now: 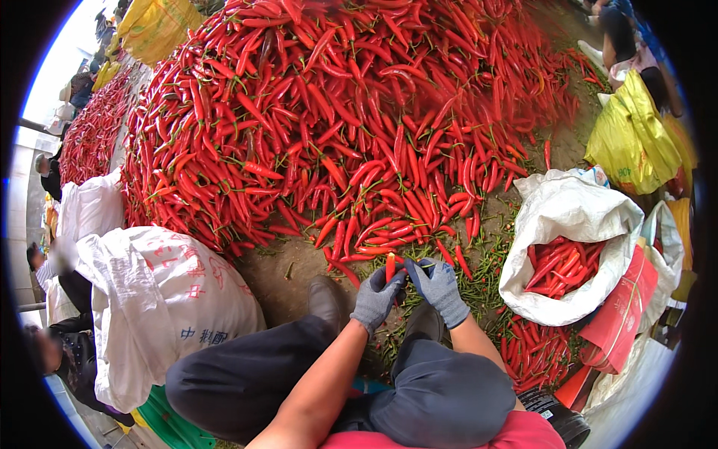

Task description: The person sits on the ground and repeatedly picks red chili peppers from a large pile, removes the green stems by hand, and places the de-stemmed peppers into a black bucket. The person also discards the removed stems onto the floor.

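A large heap of red chili peppers [336, 123] with green stems rises in front of me. My left hand [378, 297], in a grey knitted glove with a dark coating, grips a red chili pepper [390, 267] that points upward. My right hand [437, 283], gloved alike, is close beside it, its fingertips pinched near the pepper; what lies between them is too small to tell. Green stems [485, 280] litter the ground around and to the right of my hands. An open white woven sack [516, 275] at the right holds red peppers.
A full white woven sack [168, 280] with printed writing stands at the left. More peppers [535, 353] lie below the open sack, near a red packet [622, 308] and a black bucket [552, 415]. A yellow bag [634, 134] stands at upper right. Other people are at both edges.
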Demonstrator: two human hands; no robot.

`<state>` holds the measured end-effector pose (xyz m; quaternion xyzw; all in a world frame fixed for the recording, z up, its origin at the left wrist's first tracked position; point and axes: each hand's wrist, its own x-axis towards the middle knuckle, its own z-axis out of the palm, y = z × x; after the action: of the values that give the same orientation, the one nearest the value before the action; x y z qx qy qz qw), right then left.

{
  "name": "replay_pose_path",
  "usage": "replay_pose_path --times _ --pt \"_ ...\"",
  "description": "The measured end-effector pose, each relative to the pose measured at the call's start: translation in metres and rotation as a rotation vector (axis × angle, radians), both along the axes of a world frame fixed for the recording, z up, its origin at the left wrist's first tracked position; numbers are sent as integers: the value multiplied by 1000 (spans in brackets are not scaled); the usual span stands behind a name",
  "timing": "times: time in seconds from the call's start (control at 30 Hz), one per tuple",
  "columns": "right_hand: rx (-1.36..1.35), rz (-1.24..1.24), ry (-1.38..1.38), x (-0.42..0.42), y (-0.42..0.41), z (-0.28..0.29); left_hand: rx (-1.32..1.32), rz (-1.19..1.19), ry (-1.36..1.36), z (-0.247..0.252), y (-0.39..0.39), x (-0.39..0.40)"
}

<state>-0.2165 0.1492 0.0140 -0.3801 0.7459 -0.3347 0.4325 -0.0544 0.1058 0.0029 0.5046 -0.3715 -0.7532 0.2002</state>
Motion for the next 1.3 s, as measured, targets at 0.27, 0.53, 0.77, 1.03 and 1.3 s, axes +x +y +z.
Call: replay_pose_path --times 0.27,0.53,0.77,1.03,1.3 --pt "310 -546 -1006 -5 9 -13 80 -249 -22 15 -11 3" --pt "-88 -4 590 -34 -33 -31 313 123 1 -2 -11 11" --pt "299 58 439 -24 -57 -60 150 -18 -84 10 -20 17" --pt "406 120 628 -21 -50 -37 82 84 -125 14 -26 12" --pt "-78 -175 510 -47 -7 -11 71 306 -74 15 -47 23"
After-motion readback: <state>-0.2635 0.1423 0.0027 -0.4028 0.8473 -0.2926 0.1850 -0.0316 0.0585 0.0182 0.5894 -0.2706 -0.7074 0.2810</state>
